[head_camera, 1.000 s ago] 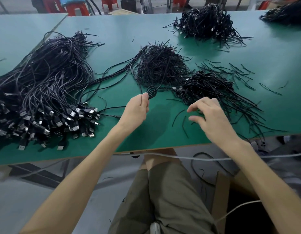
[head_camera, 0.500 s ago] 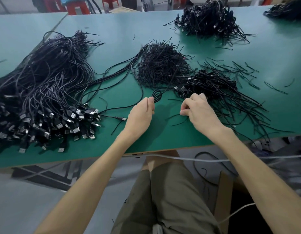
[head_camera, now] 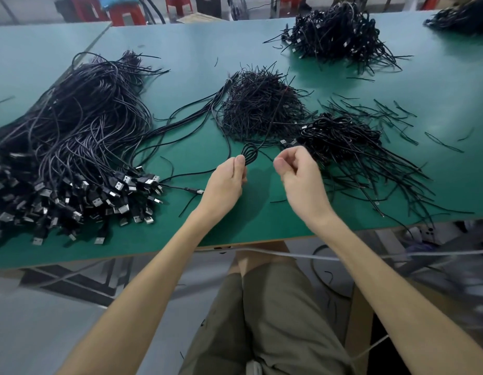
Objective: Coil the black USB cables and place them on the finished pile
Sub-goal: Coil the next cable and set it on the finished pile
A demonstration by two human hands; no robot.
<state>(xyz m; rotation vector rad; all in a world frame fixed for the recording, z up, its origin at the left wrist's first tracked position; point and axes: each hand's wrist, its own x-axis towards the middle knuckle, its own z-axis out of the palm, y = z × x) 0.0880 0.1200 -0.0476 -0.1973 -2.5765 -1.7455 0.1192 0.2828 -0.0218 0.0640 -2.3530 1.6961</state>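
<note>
Now left hand (head_camera: pixel 229 182) pinches coiled cable (head_camera: pixel 249 155), loops above fingertips; right hand (head_camera: pixel 300 182) curled just beside, contents unclear.

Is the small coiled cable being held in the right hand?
No, the left hand pinches the small cable coil, while the right hand is beside it with a gap between them.

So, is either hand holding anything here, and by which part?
The left hand pinches a coiled cable at the coil's lower end. The right hand is curled; any hold cannot be told.
</note>
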